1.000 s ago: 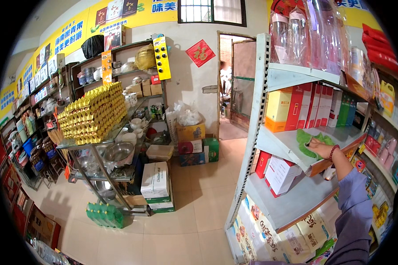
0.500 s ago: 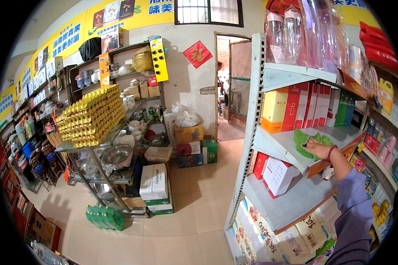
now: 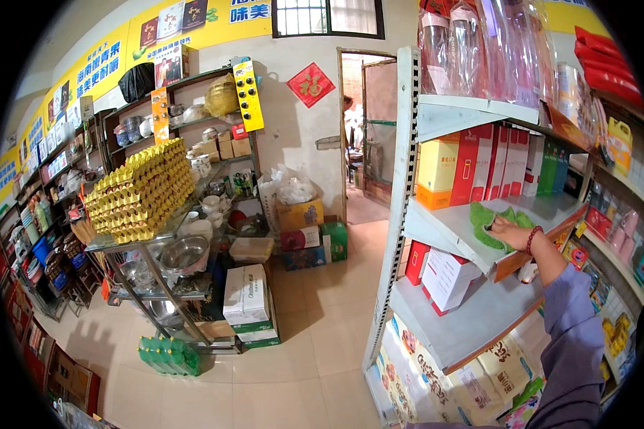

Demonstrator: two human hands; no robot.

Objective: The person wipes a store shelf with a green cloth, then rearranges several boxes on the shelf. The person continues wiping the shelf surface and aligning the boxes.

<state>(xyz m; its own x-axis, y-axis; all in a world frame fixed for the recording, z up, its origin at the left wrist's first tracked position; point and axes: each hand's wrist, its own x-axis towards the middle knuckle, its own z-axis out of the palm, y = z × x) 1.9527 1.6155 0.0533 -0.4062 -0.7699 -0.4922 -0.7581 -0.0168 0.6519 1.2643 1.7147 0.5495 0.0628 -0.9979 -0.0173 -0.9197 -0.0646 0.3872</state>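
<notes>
On a grey metal shelf (image 3: 562,206) at the right, my right hand (image 3: 512,234) presses down on a crumpled green cloth (image 3: 482,219), its fingers bent into the folds. A red bead bracelet (image 3: 534,239) circles that wrist. The cloth lies near the shelf's front edge, in front of a row of upright boxes: a yellow-and-orange box (image 3: 436,171), several red and white boxes (image 3: 483,161) and green ones (image 3: 549,168). One shelf lower, a white box (image 3: 447,280) stands beside a red box (image 3: 417,262). My left hand is out of the picture.
Clear-wrapped pink bottles (image 3: 463,53) fill the shelf above my hand. The perforated upright post (image 3: 399,186) bounds the rack's left side. Across the tiled floor (image 3: 300,357), stacked egg trays (image 3: 142,189) top a glass table; green bottles (image 3: 168,355) stand below. A doorway (image 3: 365,143) opens behind.
The whole view has shifted slightly to the left. My right hand is still on the cloth at about the same part of the shelf, and the cloth's folds lie differently.
</notes>
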